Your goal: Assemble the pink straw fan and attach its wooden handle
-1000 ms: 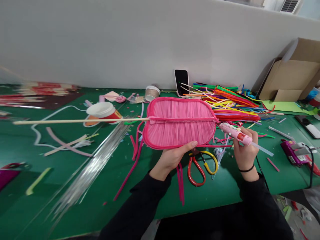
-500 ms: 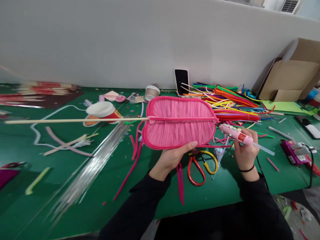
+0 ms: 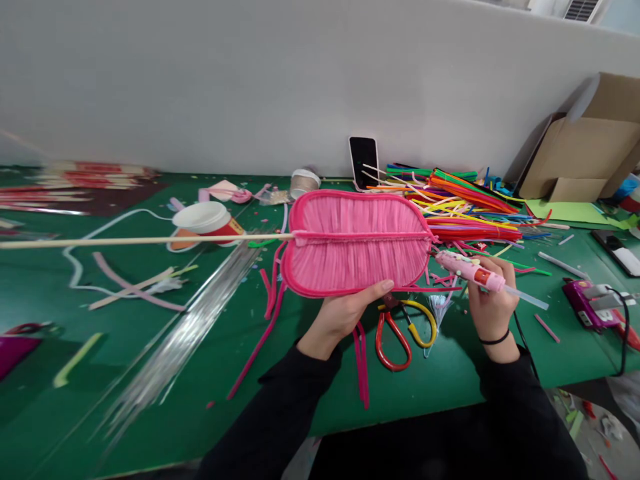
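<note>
My left hand (image 3: 343, 313) grips the lower edge of a pink oval fan (image 3: 355, 241) made of pipe cleaners, thumb on its front. A long thin wooden stick (image 3: 145, 241) runs out of the fan to the left, level above the table. My right hand (image 3: 490, 300) is closed around a pink glue gun (image 3: 467, 267), its nozzle pointing at the fan's right tip and a clear glue stick poking out the back. Red and yellow scissors (image 3: 400, 330) lie on the green table (image 3: 280, 393) between my two hands.
A heap of coloured pipe cleaners (image 3: 460, 203) lies behind the fan, next to a phone (image 3: 363, 162) propped on the wall. A paper cup (image 3: 205, 223) lies on its side at left. Silver wires (image 3: 185, 333), loose pink strips (image 3: 267, 333), a cardboard box (image 3: 585, 153) and a purple tool (image 3: 585, 303) surround the spot.
The fan and its stick have slid slightly to the left. The glue gun has dipped a little lower at the fan's right tip. Both grips are unchanged.
</note>
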A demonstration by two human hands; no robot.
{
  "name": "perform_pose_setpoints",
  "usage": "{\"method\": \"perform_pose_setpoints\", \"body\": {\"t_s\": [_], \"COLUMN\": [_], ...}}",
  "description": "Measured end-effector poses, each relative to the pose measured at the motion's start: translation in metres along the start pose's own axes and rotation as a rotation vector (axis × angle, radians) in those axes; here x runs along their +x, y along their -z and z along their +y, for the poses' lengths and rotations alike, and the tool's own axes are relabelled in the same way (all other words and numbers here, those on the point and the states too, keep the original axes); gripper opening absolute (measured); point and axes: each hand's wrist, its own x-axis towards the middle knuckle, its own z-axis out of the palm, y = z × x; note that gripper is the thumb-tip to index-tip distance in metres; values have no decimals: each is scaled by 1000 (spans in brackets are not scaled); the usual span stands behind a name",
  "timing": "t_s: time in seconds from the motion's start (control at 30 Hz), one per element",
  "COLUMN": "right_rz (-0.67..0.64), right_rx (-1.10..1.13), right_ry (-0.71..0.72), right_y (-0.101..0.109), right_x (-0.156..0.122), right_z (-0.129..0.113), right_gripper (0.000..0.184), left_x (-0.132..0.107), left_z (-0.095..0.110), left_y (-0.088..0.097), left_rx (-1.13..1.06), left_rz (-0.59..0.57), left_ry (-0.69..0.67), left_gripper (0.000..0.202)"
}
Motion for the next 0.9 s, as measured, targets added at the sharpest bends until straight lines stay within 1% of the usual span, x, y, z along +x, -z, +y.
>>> {"method": "perform_pose_setpoints", "body": {"t_s": [0.2, 0.3, 0.5, 0.6, 0.9], "right_rz": [-8, -20, -30, -34, -44], "right_rx": [-8, 9, 9, 6, 32], "right_ry": [4, 9, 18, 23, 4], "right_y": [0, 1, 0, 0, 0], "right_x": [-1, -1, -2, -2, -3], "right_z": [0, 0, 0, 0, 2], "right_gripper": [22, 23, 24, 23, 24], "left_x": [1, 0, 0, 0, 1], "left_z": [3, 6, 8, 9, 11], "left_y": [-2, -4, -7, -8, -8], "left_rx": [-83, -90, -102, -105, -148], "left_rz": [-1, 18, 27, 43, 34], "left_ry": [8, 33, 18, 29, 13], "left_gripper": [54, 57, 60, 60, 58]}}
